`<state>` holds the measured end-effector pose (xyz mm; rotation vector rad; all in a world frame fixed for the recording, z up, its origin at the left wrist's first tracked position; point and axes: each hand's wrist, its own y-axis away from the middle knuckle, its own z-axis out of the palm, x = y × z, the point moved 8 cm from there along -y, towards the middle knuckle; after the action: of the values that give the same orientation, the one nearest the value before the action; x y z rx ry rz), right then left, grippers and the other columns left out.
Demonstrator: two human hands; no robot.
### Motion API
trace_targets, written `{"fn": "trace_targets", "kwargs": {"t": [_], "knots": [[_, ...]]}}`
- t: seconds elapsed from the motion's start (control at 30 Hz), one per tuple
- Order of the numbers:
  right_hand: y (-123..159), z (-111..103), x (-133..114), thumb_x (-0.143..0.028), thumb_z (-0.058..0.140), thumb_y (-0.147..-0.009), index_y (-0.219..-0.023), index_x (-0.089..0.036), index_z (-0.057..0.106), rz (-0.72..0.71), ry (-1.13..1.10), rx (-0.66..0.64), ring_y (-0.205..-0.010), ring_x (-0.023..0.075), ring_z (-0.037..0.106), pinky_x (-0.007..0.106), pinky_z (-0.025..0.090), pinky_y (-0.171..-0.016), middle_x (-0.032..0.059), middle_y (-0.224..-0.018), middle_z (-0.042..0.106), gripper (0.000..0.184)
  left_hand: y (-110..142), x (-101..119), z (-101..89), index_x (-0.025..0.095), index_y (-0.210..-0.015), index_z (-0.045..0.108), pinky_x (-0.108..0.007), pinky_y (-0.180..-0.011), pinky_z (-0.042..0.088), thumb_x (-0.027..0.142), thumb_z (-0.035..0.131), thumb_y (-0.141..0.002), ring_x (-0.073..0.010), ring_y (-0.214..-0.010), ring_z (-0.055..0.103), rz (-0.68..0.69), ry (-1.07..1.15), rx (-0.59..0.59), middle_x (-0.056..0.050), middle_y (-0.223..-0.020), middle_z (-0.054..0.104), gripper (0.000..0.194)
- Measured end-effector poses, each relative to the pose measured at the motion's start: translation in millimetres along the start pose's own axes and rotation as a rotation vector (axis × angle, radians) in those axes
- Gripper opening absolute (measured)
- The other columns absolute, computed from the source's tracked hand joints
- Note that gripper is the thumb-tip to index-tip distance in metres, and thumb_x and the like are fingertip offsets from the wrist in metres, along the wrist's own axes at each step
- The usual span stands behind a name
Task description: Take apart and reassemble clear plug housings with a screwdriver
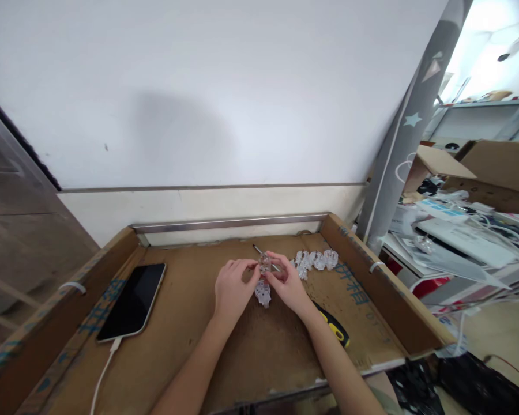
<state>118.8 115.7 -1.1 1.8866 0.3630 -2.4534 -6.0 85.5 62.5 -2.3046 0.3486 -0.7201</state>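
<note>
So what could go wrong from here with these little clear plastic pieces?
The small clear plastic piece pinched between left hand and right hand could slip free. The yellow-and-black tool handle beside the right forearm might get nudged. The white cable could drag the black-screened phone if snagged.

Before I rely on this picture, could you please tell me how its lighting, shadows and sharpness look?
In the head view, a soft shadow falls on the white wall, and glare washes out the upper-right background; the head view also stretches towards its edges, and the clear plastic piece between the left hand and right hand looks too soft for fine detail.
</note>
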Motion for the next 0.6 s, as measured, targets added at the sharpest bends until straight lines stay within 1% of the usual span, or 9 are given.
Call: {"fn": "trace_targets", "kwargs": {"t": [0.13, 0.23, 0.33, 0.4, 0.47, 0.53, 0.6], "knots": [[0, 1, 1, -0.033, 0.069, -0.068, -0.117, -0.024, 0.05, 0.023, -0.01, 0.007, -0.07, 0.0076, 0.064, 0.023, 0.055, -0.065, 0.0072, -0.118, 0.054, 0.053, 0, -2, 3.2, 0.021, -0.084, 0.064, -0.031, -0.072, 0.045, 0.022, 0.058, -0.082, -0.0182, -0.077, 0.059, -0.011, 0.036, -0.035, 0.0, -0.081, 0.069, 0.007], [-1, 0, 1, -0.037, 0.071, -0.064, -0.116, -0.023, 0.05, 0.05, -0.043, 0.012, -0.072, 0.0111, 0.065, 0.025, 0.056, -0.063, 0.007, -0.114, 0.057, 0.057, 1, -4, 6.5, 0.022, -0.088, 0.065, -0.031, -0.074, 0.046, 0.024, 0.056, -0.085, -0.0177, -0.08, 0.059, -0.026, 0.103, -0.07, 0.0, -0.084, 0.069, 0.01], [-3, -6, -1, -0.04, 0.073, -0.061, -0.116, -0.022, 0.049, 0.068, -0.073, 0.053, -0.074, 0.0144, 0.065, 0.03, 0.057, -0.064, 0.0079, -0.112, 0.058, 0.062, 1, -6, 7.5, 0.023, -0.102, 0.063, -0.031, -0.078, 0.047, 0.028, 0.053, -0.087, -0.0173, -0.085, 0.06, -0.038, 0.174, -0.077, -0.001, -0.092, 0.069, 0.018], [-4, -15, -3, -0.042, 0.072, -0.062, -0.118, -0.022, 0.047, 0.06, -0.085, 0.123, -0.076, 0.0153, 0.066, 0.032, 0.057, -0.066, 0.0089, -0.115, 0.057, 0.065, 0, -8, 7.2, 0.023, -0.11, 0.06, -0.032, -0.08, 0.047, 0.03, 0.052, -0.088, -0.0176, -0.088, 0.06, -0.052, 0.179, -0.069, -0.002, -0.096, 0.068, 0.024], [-4, -25, -4, -0.044, 0.07, -0.064, -0.122, -0.022, 0.043, 0.033, -0.09, 0.214, -0.079, 0.0151, 0.065, 0.032, 0.057, -0.069, 0.0104, -0.119, 0.054, 0.068, 1, -7, 10.5, 0.022, -0.106, 0.062, -0.033, -0.08, 0.046, 0.029, 0.053, -0.087, -0.0189, -0.088, 0.06, -0.049, 0.12, -0.103, -0.003, -0.095, 0.068, 0.022], [-4, -32, -5, -0.045, 0.069, -0.066, -0.124, -0.021, 0.04, -0.002, -0.084, 0.286, -0.08, 0.0142, 0.065, 0.031, 0.056, -0.07, 0.0118, -0.122, 0.051, 0.069, 3, -3, 19.1, 0.023, -0.095, 0.066, -0.033, -0.076, 0.045, 0.028, 0.057, -0.083, -0.0206, -0.085, 0.059, -0.018, 0.025, -0.189, -0.003, -0.091, 0.069, 0.016], [-3, -34, -6, -0.044, 0.069, -0.066, -0.125, -0.02, 0.04, -0.026, -0.073, 0.323, -0.08, 0.0136, 0.064, 0.029, 0.056, -0.069, 0.0125, -0.123, 0.051, 0.069, 7, 1, 28.8, 0.023, -0.089, 0.068, -0.033, -0.071, 0.044, 0.026, 0.062, -0.079, -0.0214, -0.081, 0.058, 0.005, -0.051, -0.279, -0.002, -0.086, 0.069, 0.012]]}}
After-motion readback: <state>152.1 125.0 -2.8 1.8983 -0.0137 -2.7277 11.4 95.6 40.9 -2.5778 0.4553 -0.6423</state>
